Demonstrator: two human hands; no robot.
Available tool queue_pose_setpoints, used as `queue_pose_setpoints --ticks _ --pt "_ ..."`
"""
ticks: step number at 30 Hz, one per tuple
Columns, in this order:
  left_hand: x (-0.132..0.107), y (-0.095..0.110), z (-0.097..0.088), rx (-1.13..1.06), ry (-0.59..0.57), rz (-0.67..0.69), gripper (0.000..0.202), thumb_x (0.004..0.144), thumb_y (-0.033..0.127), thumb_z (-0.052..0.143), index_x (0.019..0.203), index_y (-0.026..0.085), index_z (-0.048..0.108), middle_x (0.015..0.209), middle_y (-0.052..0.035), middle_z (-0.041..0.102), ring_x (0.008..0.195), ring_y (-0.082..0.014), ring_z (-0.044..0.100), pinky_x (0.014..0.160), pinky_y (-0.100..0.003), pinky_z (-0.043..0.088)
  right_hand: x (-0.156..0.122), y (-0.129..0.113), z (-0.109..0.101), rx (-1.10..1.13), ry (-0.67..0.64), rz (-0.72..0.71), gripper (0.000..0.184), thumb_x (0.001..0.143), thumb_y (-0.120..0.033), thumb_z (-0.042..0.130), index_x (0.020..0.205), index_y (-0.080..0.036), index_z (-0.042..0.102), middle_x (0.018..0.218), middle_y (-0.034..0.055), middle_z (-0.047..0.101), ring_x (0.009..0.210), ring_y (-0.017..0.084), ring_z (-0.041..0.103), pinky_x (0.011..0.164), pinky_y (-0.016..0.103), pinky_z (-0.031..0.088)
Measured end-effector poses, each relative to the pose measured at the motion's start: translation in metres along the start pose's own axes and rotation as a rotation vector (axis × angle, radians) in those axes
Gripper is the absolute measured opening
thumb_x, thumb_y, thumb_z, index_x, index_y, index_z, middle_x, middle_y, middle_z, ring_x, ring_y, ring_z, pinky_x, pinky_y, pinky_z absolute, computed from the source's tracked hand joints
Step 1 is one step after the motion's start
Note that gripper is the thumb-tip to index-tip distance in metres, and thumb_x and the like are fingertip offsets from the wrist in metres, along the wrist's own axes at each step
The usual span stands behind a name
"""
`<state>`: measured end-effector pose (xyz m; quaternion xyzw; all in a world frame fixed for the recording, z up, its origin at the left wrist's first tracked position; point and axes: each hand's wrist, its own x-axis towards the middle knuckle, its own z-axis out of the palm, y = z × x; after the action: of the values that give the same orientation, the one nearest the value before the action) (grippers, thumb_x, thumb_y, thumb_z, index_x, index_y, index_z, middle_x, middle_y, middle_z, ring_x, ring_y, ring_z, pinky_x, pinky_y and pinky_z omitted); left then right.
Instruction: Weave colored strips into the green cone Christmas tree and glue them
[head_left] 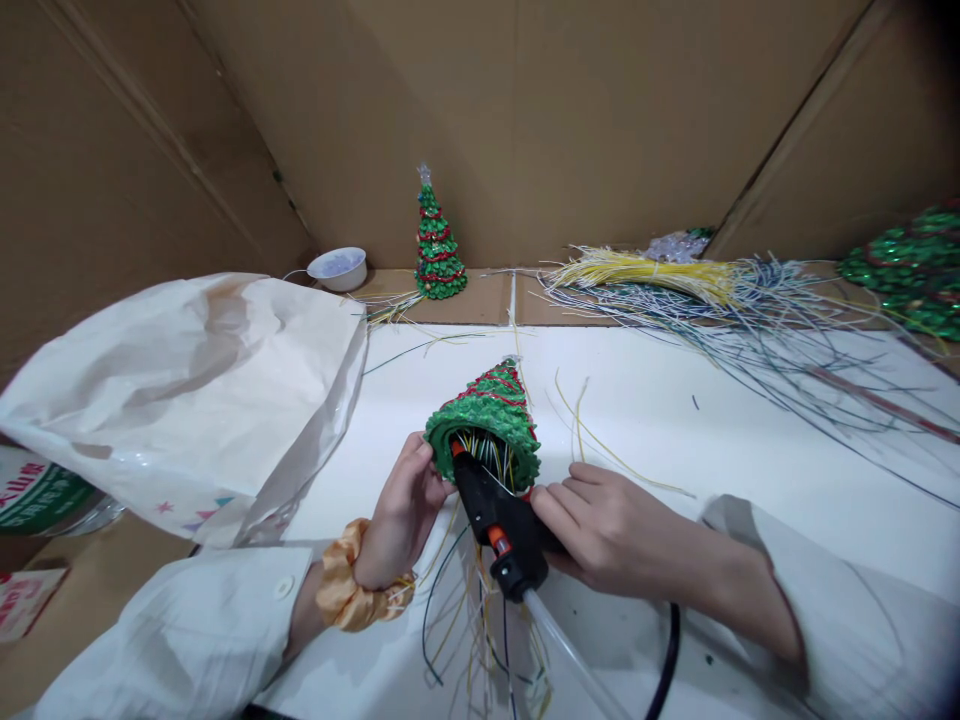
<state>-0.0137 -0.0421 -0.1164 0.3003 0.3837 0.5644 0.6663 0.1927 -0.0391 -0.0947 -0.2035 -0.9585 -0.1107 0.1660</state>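
My left hand (411, 500) is closed on the lower left rim of a small green Christmas tree (487, 400) with red garland. The tree lies tilted, its hollow base facing me, with several thin wires inside and trailing below. My right hand (592, 525) is wrapped round the handle of a black hot glue gun (487, 500). The gun's orange nozzle points into the left part of the hollow base. A clear glue stick (570, 650) sticks out of the gun's back end. My right fingertips are partly hidden behind the gun.
A second decorated tree (439, 250) stands at the back near a white bowl (337, 269). Bundled yellow, white and dark wires (660, 280) lie back right, before more green trees (915, 265). A white bag (187, 390) is at left. Loose yellow wires (622, 450) lie near my right hand. Cardboard walls surround the table.
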Motion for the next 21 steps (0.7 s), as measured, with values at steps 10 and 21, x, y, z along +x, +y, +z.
queue_pose_setpoints --ticks 10,21 --pt "0.0016 0.0006 0.0000 -0.022 -0.011 0.009 0.013 0.083 0.031 0.048 0.077 0.020 0.051 0.082 0.0000 0.059 0.079 -0.0146 0.056 0.072 -0.027 0.044 -0.0002 0.0009 -0.0050 -0.069 0.057 0.045 0.027 0.091 -0.026 0.035 0.078 -0.012 0.054 0.060 0.0018 0.051 0.051 0.014 0.042 0.054 0.030 0.028" --pt "0.0012 -0.0010 -0.0021 -0.013 -0.034 0.002 0.012 0.084 0.030 0.047 0.082 0.019 0.051 0.083 -0.0007 0.054 0.076 -0.0130 0.051 0.066 -0.024 0.044 -0.0001 0.0030 0.0009 0.001 0.031 0.009 0.025 0.090 -0.025 0.035 0.075 -0.014 0.052 0.062 0.0018 0.052 0.051 0.015 0.043 0.054 0.030 0.028"
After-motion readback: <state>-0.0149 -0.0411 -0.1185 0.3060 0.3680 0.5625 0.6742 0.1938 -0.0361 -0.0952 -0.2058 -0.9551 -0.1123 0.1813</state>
